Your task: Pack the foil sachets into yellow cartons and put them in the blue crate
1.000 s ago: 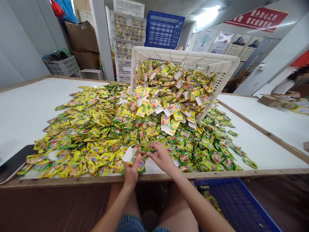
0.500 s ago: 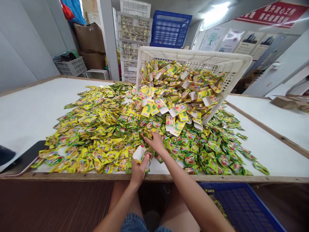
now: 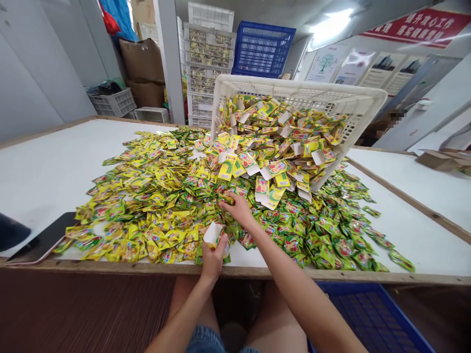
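Observation:
My left hand (image 3: 214,257) is closed around a small yellow and green carton (image 3: 213,234), its white flap standing up at the open end. Farther forward, my right hand (image 3: 238,210) pinches a small yellow-green packet (image 3: 227,198) just above the heap. Around both hands lie many small foil packets: yellow ones (image 3: 154,230) mostly to the left, green ones (image 3: 294,230) mostly to the right. Beyond them a white plastic basket (image 3: 301,84) lies tipped toward me, and small cartons (image 3: 274,169) with open flaps spill out of it onto the packets.
A phone (image 3: 44,238) and a dark object (image 3: 13,233) lie at the table's left. Below the wooden front edge (image 3: 147,268), a blue crate (image 3: 375,314) stands at the right. Stacked white crates (image 3: 209,59) and a blue crate (image 3: 264,48) stand behind the table.
My right hand has lifted slightly from the heap with a packet between its fingers. My left hand keeps its hold on the carton. The whole view has shifted a little.

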The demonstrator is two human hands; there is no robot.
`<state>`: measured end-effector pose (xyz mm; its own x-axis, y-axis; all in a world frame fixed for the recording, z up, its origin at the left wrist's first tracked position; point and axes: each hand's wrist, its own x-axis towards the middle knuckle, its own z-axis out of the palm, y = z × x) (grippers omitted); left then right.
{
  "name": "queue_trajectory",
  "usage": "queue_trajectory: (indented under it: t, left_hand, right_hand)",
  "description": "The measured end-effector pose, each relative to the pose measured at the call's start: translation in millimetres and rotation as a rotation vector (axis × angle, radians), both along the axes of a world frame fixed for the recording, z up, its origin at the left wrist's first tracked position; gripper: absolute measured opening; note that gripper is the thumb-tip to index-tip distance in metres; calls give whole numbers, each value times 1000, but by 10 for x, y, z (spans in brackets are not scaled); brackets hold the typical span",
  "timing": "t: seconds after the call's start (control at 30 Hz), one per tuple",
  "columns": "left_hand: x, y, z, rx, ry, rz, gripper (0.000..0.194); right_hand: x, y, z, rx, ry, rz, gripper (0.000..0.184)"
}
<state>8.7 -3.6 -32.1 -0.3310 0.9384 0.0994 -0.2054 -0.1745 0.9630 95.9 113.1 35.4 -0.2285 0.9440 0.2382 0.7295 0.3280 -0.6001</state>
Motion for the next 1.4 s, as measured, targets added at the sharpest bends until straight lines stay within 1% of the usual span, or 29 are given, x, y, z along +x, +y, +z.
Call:
queue_trajectory:
  t: [0.07,0.13,0.2,0.27,0.33,0.43,0.53,0.63,0.7,0.83,0.97,1.03,1.1,1.2,1.27,1.4]
  left_hand:
    - [-4,9,13,46,4,11,47]
    - [-8,6,36,72,5,-2,50]
    - [-11,-8,62,85,14,-23,49]
    - [-15,-27,77,96,41,-40,46]
    - [-19,-41,76,100,72,-43,43]
    - [-25,-50,62,81,117,-50,45]
    - [-26,-49,69,71,141,-56,42]
    - [-21,-53,114,53,114,-77,40]
    - [-15,-60,157,22,68,-111,43]
    - [-11,-72,219,3,10,-197,43]
    - [-20,-61,188,43,-2,-214,40]
    - [-24,-51,148,59,-31,-195,39]
    - [-26,-43,111,69,-63,-168,39]
    - [-21,-33,82,70,-69,-131,37]
    - [-17,-28,82,47,-58,-114,37]
    - [-15,-25,109,47,-41,-110,41]
  right_hand:
    - [114,-150,61,-50,166,78,35]
    - [199,-305,86,-168,367,177,37]
    - [255,-432,69,-288,511,255,38]
    - [296,-511,16,-348,583,277,39]
    - [335,-543,-56,-359,594,239,38]
    - [395,-546,-154,-366,613,173,39]
    - [437,-556,-188,-387,694,140,40]
    - [445,-589,-163,-454,839,73,38]
    - [436,-611,-146,-493,951,22,37]
    - [402,-635,-170,-507,1070,-17,35]
    - [364,-653,-235,-532,1326,-64,31]
    - [350,-673,-258,-542,1441,-100,31]
    - [337,-705,-267,-575,1506,-118,32]
    - [306,-763,-263,-628,1545,-80,38]
    - [272,-800,-262,-628,1536,-64,40]
    - [191,-843,-306,-518,1448,-55,41]
